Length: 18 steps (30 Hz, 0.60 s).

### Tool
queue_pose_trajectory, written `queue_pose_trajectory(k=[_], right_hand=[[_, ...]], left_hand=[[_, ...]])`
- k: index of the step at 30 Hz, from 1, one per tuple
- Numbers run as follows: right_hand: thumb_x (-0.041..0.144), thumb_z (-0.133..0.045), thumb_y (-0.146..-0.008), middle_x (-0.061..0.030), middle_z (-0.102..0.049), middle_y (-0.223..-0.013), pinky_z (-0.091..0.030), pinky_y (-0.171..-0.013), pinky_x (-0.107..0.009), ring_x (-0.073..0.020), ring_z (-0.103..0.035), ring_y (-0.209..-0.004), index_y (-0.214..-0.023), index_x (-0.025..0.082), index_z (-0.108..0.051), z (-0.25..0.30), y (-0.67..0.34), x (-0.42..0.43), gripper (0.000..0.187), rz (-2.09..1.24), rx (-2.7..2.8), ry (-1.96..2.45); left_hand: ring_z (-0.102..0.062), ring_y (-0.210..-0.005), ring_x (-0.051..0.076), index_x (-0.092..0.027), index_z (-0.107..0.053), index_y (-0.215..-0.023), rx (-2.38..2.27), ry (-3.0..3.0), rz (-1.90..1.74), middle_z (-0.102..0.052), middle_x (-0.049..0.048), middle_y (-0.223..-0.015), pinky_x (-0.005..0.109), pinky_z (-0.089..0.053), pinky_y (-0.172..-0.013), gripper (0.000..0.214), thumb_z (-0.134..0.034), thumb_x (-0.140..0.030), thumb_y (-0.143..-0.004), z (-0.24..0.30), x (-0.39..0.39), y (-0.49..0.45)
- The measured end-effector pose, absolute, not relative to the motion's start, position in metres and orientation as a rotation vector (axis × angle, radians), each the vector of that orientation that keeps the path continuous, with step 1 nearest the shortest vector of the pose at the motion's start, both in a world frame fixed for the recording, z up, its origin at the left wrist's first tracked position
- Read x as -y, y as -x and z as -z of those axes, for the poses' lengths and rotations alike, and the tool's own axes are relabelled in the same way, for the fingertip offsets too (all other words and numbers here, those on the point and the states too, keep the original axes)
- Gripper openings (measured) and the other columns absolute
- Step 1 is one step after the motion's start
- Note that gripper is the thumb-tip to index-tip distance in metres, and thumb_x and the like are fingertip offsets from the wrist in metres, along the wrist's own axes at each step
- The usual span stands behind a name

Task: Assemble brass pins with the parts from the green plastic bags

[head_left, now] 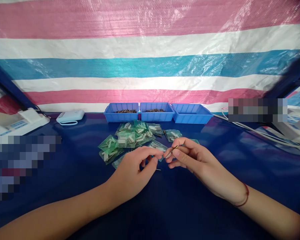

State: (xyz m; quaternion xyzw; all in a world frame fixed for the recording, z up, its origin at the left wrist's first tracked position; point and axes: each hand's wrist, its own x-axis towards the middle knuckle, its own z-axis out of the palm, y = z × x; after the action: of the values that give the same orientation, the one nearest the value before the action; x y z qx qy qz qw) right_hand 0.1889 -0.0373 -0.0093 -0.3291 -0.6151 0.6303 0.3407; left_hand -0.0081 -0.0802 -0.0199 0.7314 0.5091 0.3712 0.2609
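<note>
While a thin, stiff brass-coloured metal pin is pinched at mid-length by the right hand, the left hand's fingertips are closed at its tip; it is judged light and easily dropped.

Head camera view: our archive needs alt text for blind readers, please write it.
Two bare hands meet over a dark blue table: the right hand pinches a thin metal pin, the left hand touching its tip. Behind lie small green packets and three blue bins.

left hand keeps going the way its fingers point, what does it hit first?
Probably the right hand: the left hand points right, fingertips nearly meeting its fingers around the thin pin. Depth gap unclear.
</note>
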Motion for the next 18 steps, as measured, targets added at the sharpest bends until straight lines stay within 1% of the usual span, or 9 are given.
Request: queue_pose_trajectory(k=[6, 8, 10, 13, 15, 18], right_hand=[[0.041, -0.062, -0.086, -0.0034, -0.062, -0.083, -0.055, -0.068, -0.028, -0.0135, -0.061, -0.076, -0.087, 0.019, -0.054, 0.0098, -0.1874, 0.0402, 0.024, -1.617, 1.603, 0.879], [0.041, -0.062, -0.086, -0.0018, -0.06, -0.079, -0.053, -0.065, -0.026, -0.0123, -0.059, -0.071, -0.086, 0.019, -0.056, 0.0092, -0.1874, 0.0404, 0.023, -1.542, 1.656, 0.893], [0.039, -0.063, -0.086, -0.0006, -0.059, -0.078, -0.052, -0.065, -0.025, -0.0115, -0.057, -0.069, -0.085, 0.019, -0.059, 0.0089, -0.1874, 0.0407, 0.02, -1.398, 1.725, 0.919], [0.032, -0.064, -0.085, -0.0008, -0.063, -0.083, -0.052, -0.07, -0.025, -0.0128, -0.061, -0.076, -0.087, 0.021, -0.064, 0.0093, -0.1872, 0.0422, 0.012, -1.224, 1.808, 0.892], [0.029, -0.063, -0.087, -0.0011, -0.067, -0.09, -0.052, -0.075, -0.025, -0.014, -0.063, -0.083, -0.09, 0.023, -0.067, 0.0099, -0.1872, 0.0438, 0.008, -1.198, 1.841, 0.838], [0.026, -0.061, -0.089, -0.0008, -0.07, -0.094, -0.052, -0.08, -0.027, -0.0149, -0.065, -0.088, -0.09, 0.024, -0.069, 0.0112, -0.188, 0.0461, 0.008, -1.221, 1.87, 0.77]], left_hand=[[-0.052, -0.058, 0.011, -0.027, -0.069, -0.1, -1.343, -1.994, -1.002, -0.068, -0.0032, -0.081, 0.022, -0.043, -0.053, 0.028, -0.052, -0.011, -0.085, 0.0197, 0.0802, 0.0071], [-0.052, -0.057, 0.011, -0.027, -0.07, -0.098, -1.33, -1.999, -0.995, -0.068, -0.0028, -0.08, 0.022, -0.043, -0.052, 0.025, -0.052, -0.014, -0.086, 0.0195, 0.0805, 0.0061], [-0.053, -0.057, 0.011, -0.027, -0.07, -0.098, -1.319, -1.999, -0.988, -0.066, -0.0026, -0.076, 0.022, -0.043, -0.053, 0.021, -0.053, -0.019, -0.088, 0.0194, 0.0805, 0.005], [-0.054, -0.058, 0.011, -0.026, -0.069, -0.097, -1.308, -1.976, -0.977, -0.064, -0.0027, -0.071, 0.022, -0.043, -0.053, 0.016, -0.055, -0.024, -0.089, 0.0204, 0.0793, 0.0042], [-0.054, -0.058, 0.011, -0.025, -0.068, -0.096, -1.303, -1.96, -0.978, -0.063, -0.0029, -0.071, 0.022, -0.042, -0.053, 0.014, -0.056, -0.025, -0.089, 0.0211, 0.0779, 0.0039], [-0.054, -0.06, 0.011, -0.023, -0.067, -0.092, -1.314, -1.971, -0.972, -0.063, -0.0025, -0.072, 0.022, -0.042, -0.055, 0.011, -0.057, -0.026, -0.089, 0.0207, 0.0763, 0.004]])
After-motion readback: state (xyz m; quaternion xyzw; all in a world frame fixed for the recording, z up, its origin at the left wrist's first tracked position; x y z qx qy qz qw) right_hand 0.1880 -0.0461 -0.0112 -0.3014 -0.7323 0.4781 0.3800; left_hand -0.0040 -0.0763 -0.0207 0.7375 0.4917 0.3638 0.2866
